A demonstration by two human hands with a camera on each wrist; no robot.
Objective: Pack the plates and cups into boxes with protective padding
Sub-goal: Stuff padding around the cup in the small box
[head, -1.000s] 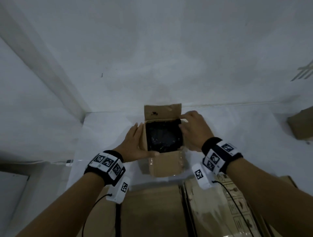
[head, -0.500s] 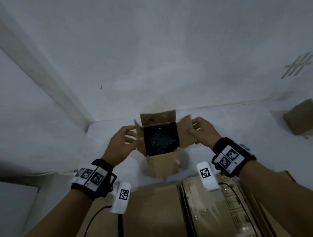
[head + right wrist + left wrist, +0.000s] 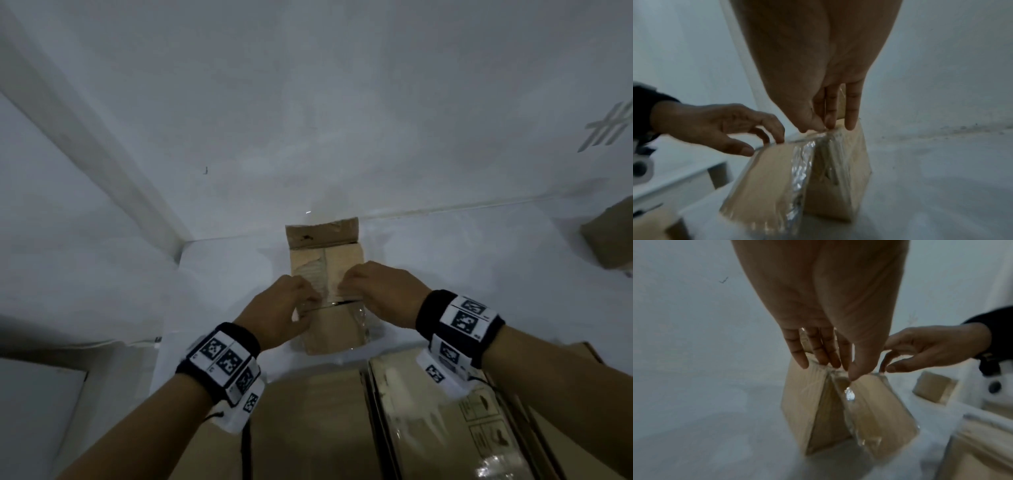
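A small cardboard box (image 3: 334, 330) with clear tape on its front stands on the white surface. Its two side flaps (image 3: 329, 263) lie folded over the top and hide what is inside. The far flap (image 3: 322, 233) still stands up. My left hand (image 3: 291, 308) presses the left flap at the near edge, its straight fingers (image 3: 818, 352) on the box (image 3: 807, 402) top and the thumb at the front corner. My right hand (image 3: 373, 291) presses the right flap, fingers (image 3: 830, 110) pointing down onto the box (image 3: 766, 175). Neither plates nor cups show.
Two larger cartons (image 3: 445, 428) lie side by side just in front of me, close to the small box. Another brown box (image 3: 609, 236) sits at the far right. White walls meet in a corner behind and left of the box.
The box top stood open with dark contents showing and the side flaps spread. Both hands have folded the side flaps down over the opening and moved to its near edge.
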